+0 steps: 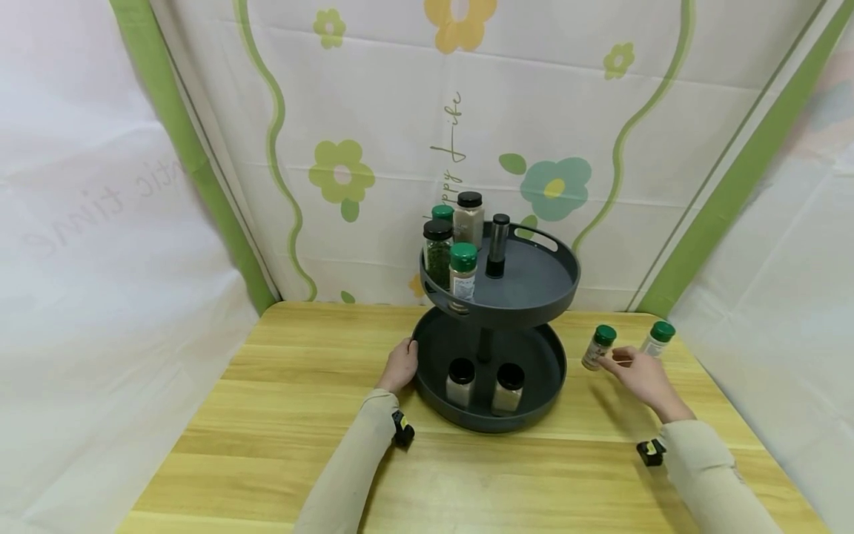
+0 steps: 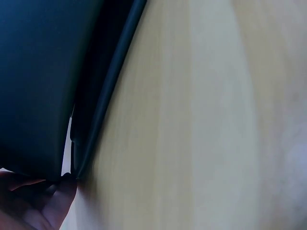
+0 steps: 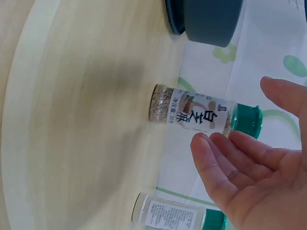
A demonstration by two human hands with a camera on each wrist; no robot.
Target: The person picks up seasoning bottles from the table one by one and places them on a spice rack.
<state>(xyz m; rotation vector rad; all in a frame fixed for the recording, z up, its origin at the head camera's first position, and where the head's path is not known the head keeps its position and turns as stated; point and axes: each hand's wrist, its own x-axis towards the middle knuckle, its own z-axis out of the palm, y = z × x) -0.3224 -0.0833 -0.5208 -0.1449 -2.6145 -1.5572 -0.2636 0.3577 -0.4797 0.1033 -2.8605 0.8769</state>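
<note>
My left hand [image 1: 399,366] grips the left rim of the lower tier [image 1: 490,424] of a dark grey two-tier spice rack. In the left wrist view its fingers [image 2: 60,203] meet the rack's dark edge. On the right, my right hand [image 1: 643,380] reaches toward a green-capped jar of sesame seeds [image 1: 593,355], which stands upright on the table. In the right wrist view, thumb and fingers [image 3: 211,172] are spread apart beside the sesame jar [image 3: 196,111], not closed round it. Another green-capped jar [image 1: 657,340] stands beyond that hand, partly hidden by it.
Two black-lidded jars, one left [image 1: 460,386] and one right [image 1: 508,393], stand in the lower tier. The upper tier [image 1: 534,274] holds several jars with green or black lids on its left, around a central post [image 1: 498,245]. A printed cloth [image 1: 400,96] hangs behind the wooden table [image 1: 300,371].
</note>
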